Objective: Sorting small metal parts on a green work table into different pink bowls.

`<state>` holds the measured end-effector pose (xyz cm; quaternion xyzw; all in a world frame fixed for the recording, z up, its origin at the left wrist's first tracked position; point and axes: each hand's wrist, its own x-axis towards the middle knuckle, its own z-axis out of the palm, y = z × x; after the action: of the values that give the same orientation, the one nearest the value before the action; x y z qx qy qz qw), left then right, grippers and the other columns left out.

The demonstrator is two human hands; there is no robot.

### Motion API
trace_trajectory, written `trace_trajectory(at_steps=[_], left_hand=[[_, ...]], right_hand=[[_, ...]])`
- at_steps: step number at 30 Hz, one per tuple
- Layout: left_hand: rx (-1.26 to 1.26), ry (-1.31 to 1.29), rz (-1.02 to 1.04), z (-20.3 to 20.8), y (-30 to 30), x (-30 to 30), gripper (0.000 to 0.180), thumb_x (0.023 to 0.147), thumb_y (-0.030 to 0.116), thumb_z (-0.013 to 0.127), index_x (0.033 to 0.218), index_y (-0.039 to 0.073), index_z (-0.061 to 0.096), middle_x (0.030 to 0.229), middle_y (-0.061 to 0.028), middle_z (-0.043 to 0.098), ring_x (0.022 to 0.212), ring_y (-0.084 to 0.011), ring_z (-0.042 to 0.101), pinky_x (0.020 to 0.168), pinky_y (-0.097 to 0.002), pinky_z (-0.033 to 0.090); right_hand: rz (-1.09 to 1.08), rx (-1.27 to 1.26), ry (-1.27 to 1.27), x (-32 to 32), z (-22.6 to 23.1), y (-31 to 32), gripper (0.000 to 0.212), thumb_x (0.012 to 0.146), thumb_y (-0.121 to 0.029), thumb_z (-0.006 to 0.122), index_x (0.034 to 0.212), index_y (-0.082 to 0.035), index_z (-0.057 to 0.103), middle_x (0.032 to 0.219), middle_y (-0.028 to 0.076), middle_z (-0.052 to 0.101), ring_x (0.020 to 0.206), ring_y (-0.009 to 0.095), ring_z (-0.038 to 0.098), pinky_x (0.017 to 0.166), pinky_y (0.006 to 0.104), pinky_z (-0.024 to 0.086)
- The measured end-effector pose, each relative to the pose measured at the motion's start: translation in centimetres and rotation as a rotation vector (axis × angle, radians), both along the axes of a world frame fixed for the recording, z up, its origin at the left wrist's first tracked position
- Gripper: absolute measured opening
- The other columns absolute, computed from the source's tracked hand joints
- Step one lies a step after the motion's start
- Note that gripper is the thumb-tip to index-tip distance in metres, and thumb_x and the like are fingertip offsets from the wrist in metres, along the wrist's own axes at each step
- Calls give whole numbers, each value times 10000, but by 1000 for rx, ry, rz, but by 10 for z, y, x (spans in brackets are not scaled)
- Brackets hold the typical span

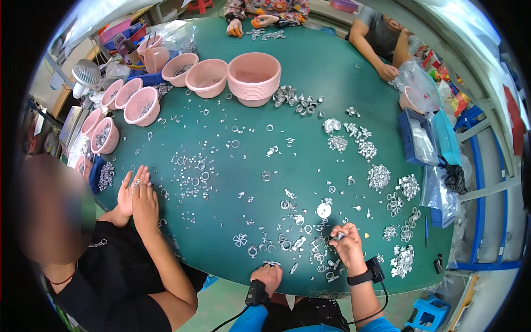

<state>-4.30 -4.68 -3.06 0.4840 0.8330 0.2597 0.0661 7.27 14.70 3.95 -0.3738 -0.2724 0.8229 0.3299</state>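
My right hand [349, 252] is raised over the near part of the green table, its fingers pinching a small shiny silver metal piece [338, 236]. At the table's near edge, my left hand [267, 278] rests with its fingers curled in. A small silver part [271, 263] shows at its fingertips; whether anything else is inside that hand is hidden. Between and beyond both hands lie loose silver rings [285, 243] and small metal castings [299, 243]. A round white disc [324, 210] lies just beyond my right hand.
Sorted piles of silver parts [379, 177] sit on the right. Pink bowls [207, 78], some holding parts, line the far left, beside a stack of pink basins [254, 77]. A co-worker's hands [138, 193] are at the left; two more people work across the green table [310, 160].
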Motion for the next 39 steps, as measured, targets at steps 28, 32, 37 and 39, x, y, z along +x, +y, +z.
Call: trace_trajectory(at_steps=[28, 32, 37, 39], left_hand=[[77, -17, 31, -4, 3, 3, 186, 671, 119, 547, 505, 50, 500, 515, -82, 504, 434, -234, 509, 415, -332, 422], [109, 18, 50, -7, -1, 2, 214, 645, 117, 570, 459, 71, 474, 481, -71, 482, 420, -215, 508, 386, -323, 416], [174, -27, 20, -11, 0, 1, 193, 667, 129, 543, 492, 69, 489, 491, -88, 489, 434, -246, 507, 406, -350, 418], [170, -14, 1, -12, 5, 2, 203, 666, 131, 545, 482, 74, 480, 484, -84, 483, 425, -241, 503, 394, -348, 413]], right_hand=[[495, 325, -564, -100, -54, -48, 86, 753, -124, 558, 733, -60, 504, 641, 6, 510, 483, 67, 451, 397, 199, 331], [717, 1381, -838, -102, -31, -59, 101, 645, -114, 541, 738, -82, 561, 749, 50, 554, 764, 240, 489, 752, 380, 350], [673, 1607, -786, -120, -27, -81, 135, 625, -122, 563, 758, -110, 582, 863, 18, 513, 871, 231, 427, 785, 394, 305], [710, 1628, -729, -123, -36, -86, 126, 630, -119, 564, 755, -110, 578, 881, 14, 508, 865, 229, 426, 773, 385, 312]])
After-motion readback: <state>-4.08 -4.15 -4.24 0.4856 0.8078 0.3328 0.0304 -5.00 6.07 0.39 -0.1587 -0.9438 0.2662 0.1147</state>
